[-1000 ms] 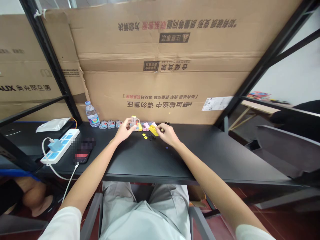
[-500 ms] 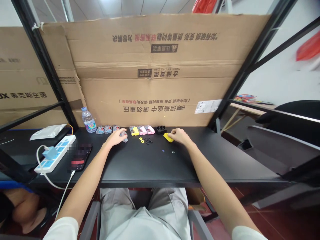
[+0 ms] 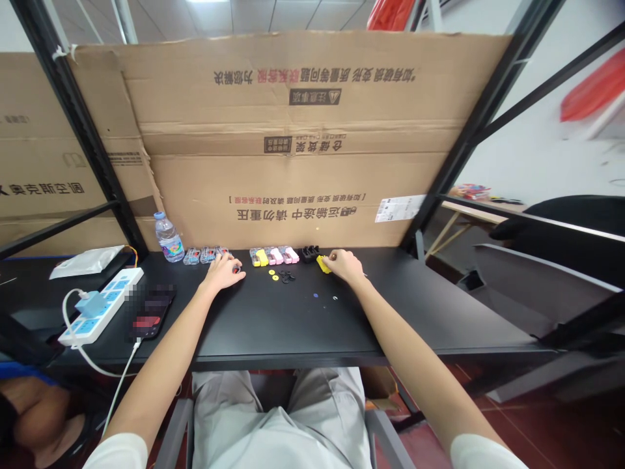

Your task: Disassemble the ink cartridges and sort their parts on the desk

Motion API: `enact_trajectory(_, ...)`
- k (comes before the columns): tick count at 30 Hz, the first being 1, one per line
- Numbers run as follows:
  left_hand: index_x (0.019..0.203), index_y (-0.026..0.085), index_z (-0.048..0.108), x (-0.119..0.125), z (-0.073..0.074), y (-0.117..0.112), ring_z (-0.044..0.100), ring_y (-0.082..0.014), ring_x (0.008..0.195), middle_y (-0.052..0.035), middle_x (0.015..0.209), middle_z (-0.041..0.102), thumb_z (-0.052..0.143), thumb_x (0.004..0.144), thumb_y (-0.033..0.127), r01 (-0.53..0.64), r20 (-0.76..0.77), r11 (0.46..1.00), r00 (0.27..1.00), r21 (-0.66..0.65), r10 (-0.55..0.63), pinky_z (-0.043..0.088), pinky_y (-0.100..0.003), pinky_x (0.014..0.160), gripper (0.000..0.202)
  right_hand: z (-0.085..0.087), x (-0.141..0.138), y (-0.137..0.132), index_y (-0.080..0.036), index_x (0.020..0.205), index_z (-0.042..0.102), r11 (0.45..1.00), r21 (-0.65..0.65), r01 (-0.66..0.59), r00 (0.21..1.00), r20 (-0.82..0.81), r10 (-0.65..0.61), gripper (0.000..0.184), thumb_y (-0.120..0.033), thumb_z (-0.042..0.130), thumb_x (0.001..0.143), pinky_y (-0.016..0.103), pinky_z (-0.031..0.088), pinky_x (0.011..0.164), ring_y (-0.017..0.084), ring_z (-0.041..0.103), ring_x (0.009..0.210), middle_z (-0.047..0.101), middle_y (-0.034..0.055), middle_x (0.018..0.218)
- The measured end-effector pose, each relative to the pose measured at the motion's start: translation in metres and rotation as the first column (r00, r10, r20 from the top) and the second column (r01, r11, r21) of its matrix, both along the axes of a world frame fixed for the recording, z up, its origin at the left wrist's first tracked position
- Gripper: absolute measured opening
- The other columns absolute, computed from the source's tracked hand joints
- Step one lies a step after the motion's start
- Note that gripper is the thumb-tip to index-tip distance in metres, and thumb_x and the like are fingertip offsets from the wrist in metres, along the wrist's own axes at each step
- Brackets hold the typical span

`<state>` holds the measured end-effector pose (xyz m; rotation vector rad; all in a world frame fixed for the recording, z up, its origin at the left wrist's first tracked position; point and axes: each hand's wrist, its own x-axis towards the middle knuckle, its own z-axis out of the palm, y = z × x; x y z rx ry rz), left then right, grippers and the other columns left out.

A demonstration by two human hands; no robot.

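Observation:
My left hand (image 3: 224,271) is curled on the desk at the right end of a row of clear plastic pieces (image 3: 192,256) with blue and red insides. Its fingers cover most of a small clear plastic piece (image 3: 237,269), of which a dark and red bit shows by the thumb. My right hand (image 3: 344,266) pinches a yellow plastic piece (image 3: 322,264) low over the desk, beside several black plastic pieces (image 3: 310,253). Between the hands stand clear pieces with yellow and pink blocks (image 3: 276,256). Small yellow rings (image 3: 275,278) and black rings (image 3: 286,277) lie in front of them.
A water bottle (image 3: 168,238) stands at the back left. On the left lie a phone (image 3: 152,314) on a cable and a white power strip (image 3: 105,306). Cardboard (image 3: 293,176) walls off the desk's rear. A tiny blue disc (image 3: 316,295) lies mid-desk.
My left hand has shifted slightly left and turned, its fingers now covering more of the clear piece. My right hand still pinches the yellow piece. The camera view has moved a little.

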<state>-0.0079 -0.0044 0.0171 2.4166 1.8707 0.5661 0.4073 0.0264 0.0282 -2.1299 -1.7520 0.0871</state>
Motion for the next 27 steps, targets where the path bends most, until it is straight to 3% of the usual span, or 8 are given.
enact_trajectory(9,0.098,0.025,0.079,0.008,0.015,-0.005,0.059,-0.0292,0.109,-0.0086,0.108,0.068,0.066,0.094,0.029,0.052,0.051,0.977,0.997,0.206,-0.064,0.046,-0.041,0.098,0.015,0.003,0.008,-0.003,-0.022,0.099,0.082,0.999,-0.035,0.008,1.000,-0.006,-0.008,0.035,-0.050,0.065,0.086,0.035,0.051,0.083,0.032,0.073,0.100,0.076,0.0165,0.108)
enact_trajectory(14,0.093,0.024,0.078,0.009,0.015,-0.006,0.065,-0.0204,0.082,-0.0025,0.083,0.070,0.063,0.093,0.024,0.199,0.102,0.977,0.973,0.072,-0.206,0.046,-0.031,0.077,0.015,0.007,0.000,-0.007,-0.020,0.098,0.083,0.998,0.025,0.053,0.998,-0.026,-0.052,0.044,-0.055,0.055,0.094,0.036,0.051,0.083,0.032,0.074,0.099,0.077,0.0184,0.105)
enact_trajectory(17,0.096,0.025,0.078,0.011,0.016,-0.010,0.068,-0.0187,0.077,-0.0001,0.080,0.073,0.065,0.091,0.025,0.215,0.097,0.976,0.973,-0.037,-0.210,0.044,-0.029,0.072,0.014,0.009,-0.003,-0.009,-0.020,0.098,0.082,0.994,0.093,0.057,0.998,-0.028,-0.054,0.046,-0.055,0.051,0.097,0.034,0.049,0.081,0.031,0.074,0.097,0.078,0.0174,0.104)
enact_trajectory(19,0.099,0.026,0.078,0.009,0.019,-0.012,0.070,-0.0193,0.080,-0.0002,0.082,0.076,0.064,0.092,0.029,0.163,0.064,0.983,0.985,-0.089,-0.157,0.044,-0.028,0.071,0.016,0.010,-0.004,-0.011,-0.021,0.098,0.081,0.989,0.143,0.044,0.999,-0.021,-0.041,0.044,-0.052,0.051,0.098,0.033,0.048,0.079,0.030,0.074,0.097,0.079,0.0159,0.103)
enact_trajectory(22,0.102,0.029,0.077,0.000,0.024,-0.011,0.073,-0.0228,0.091,-0.0023,0.095,0.079,0.064,0.093,0.038,-0.012,-0.045,0.986,0.999,-0.168,0.004,0.048,-0.029,0.076,0.019,0.012,-0.006,-0.012,-0.021,0.095,0.080,0.978,0.208,0.020,1.000,-0.005,-0.019,0.040,-0.047,0.050,0.099,0.031,0.045,0.075,0.029,0.073,0.095,0.080,0.0140,0.100)
enact_trajectory(27,0.088,0.022,0.075,-0.031,0.029,-0.003,0.075,-0.0338,0.101,-0.0135,0.106,0.079,0.066,0.090,0.043,-0.281,-0.157,0.937,0.955,-0.208,0.252,0.053,-0.039,0.084,0.023,0.013,-0.012,-0.013,-0.022,0.088,0.078,0.969,0.248,-0.012,1.000,0.007,0.010,0.035,-0.041,0.051,0.099,0.029,0.039,0.069,0.026,0.072,0.088,0.080,0.0118,0.095)
